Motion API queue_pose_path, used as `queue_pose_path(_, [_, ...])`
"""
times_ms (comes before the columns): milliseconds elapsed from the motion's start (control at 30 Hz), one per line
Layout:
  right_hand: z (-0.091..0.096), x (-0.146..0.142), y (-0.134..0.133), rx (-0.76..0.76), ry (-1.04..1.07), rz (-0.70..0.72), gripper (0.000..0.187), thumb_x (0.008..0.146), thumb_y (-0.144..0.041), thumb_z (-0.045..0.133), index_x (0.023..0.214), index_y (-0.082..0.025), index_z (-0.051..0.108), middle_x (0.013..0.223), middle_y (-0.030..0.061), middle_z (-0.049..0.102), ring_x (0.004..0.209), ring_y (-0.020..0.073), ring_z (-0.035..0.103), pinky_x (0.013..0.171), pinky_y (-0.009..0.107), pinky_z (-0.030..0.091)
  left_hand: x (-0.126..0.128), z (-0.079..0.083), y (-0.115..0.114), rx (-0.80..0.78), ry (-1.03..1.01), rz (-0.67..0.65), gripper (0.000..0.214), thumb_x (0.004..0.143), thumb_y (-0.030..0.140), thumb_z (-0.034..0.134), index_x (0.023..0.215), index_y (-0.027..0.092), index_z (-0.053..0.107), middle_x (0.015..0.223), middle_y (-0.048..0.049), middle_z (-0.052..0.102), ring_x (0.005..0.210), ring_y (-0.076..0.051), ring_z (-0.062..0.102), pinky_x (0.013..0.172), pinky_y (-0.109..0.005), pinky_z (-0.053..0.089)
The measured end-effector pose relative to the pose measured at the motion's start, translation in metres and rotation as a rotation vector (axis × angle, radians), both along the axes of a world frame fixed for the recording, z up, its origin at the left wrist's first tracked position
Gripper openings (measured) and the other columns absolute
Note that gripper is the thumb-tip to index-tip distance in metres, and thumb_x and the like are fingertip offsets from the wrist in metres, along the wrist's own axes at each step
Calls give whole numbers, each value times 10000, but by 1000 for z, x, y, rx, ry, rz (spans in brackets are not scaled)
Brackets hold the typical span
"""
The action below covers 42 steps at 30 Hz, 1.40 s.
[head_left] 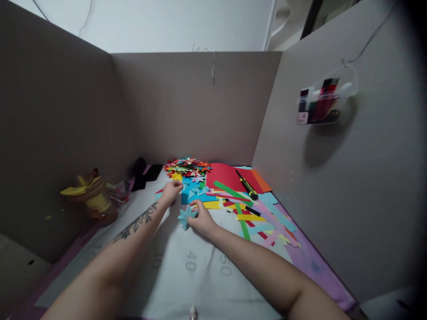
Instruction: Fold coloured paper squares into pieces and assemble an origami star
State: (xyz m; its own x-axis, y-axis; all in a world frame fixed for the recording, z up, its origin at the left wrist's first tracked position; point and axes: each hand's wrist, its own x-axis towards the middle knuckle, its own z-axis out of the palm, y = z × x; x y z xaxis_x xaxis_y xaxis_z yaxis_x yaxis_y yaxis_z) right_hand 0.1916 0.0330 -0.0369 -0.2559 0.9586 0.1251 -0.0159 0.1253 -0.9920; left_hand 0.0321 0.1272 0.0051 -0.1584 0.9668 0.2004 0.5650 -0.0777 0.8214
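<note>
My right hand (201,218) pinches a light blue paper star (185,216) that rests on the white mat (187,275) in front of me. My left hand (171,191) reaches farther out, its curled fingers at the edge of a blue paper sheet (191,192) and touching small blue folded pieces there; whether they grip a piece is unclear. Just beyond lies a heap of many-coloured paper stars (187,166).
Coloured paper strips (256,218) and a red sheet (227,175) cover the right of the mat, with a yellow-black utility knife (247,186) on them. A yellow jar-like object (91,195) stands at left. Cardboard walls enclose the space; a clear holder (320,104) hangs on the right wall.
</note>
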Motion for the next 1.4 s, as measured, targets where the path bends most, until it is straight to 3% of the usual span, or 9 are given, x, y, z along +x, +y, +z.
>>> queue_pose_path(267, [-3,0,3,42,-51,-15,432,574,-76,572,961,-238,466,744,-49,508,541,86,485,459,173,409,16,2,64,-104,131,135,243,641,202,650,491,184,460,497,-2,507,670,-193,566,594,-245,349])
queue_pose_path(467, [-7,3,4,49,-33,9,442,599,-104,617,986,-254,461,791,-32,527,549,89,469,446,173,389,28,1,82,-222,132,88,318,723,201,642,485,145,439,503,55,472,529,-84,476,555,-216,346])
queue_pose_path(533, [-7,5,4,26,-24,10,441,605,-114,619,990,-253,456,801,-33,531,535,83,472,438,171,393,28,2,82,-257,107,61,288,657,197,694,485,143,470,473,61,462,494,-88,458,520,-218,331])
queue_pose_path(633, [-7,6,7,-16,-14,-13,431,613,-123,614,991,-251,451,796,-39,533,497,74,482,425,176,413,22,6,75,-289,37,-6,226,534,169,744,502,157,521,434,55,452,478,-114,461,486,-228,307])
queue_pose_path(867, [5,8,22,-129,53,-125,436,630,-178,600,1015,-255,411,841,-31,540,446,71,517,370,204,464,-2,11,30,-296,-200,-205,254,626,376,685,625,170,536,565,45,483,502,-78,438,486,-193,348])
queue_pose_path(967, [11,8,33,-155,96,-174,453,627,-209,602,1025,-254,391,852,-31,532,443,72,527,365,225,488,-12,7,7,-289,-470,-314,301,603,374,721,644,168,505,575,53,448,473,-55,388,443,-172,304])
queue_pose_path(1100, [14,0,53,-96,117,-257,435,642,-221,593,1027,-243,391,826,-40,540,506,87,549,404,216,497,-18,-1,-15,-292,-672,-273,311,645,395,707,707,175,495,493,89,369,375,-33,275,377,-168,200])
queue_pose_path(1267, [13,-18,76,42,-48,-383,387,656,-177,588,1014,-208,445,831,-1,567,728,144,592,582,233,494,-15,-12,-24,-204,-661,-233,266,686,363,677,788,167,528,496,73,471,414,-61,399,402,-169,292])
queue_pose_path(1400, [9,-24,81,36,-94,-387,384,667,-164,578,1023,-208,441,830,8,583,779,163,597,621,250,479,-11,-18,-26,-205,-647,-206,264,696,349,660,828,160,530,526,52,542,468,-84,483,463,-181,367])
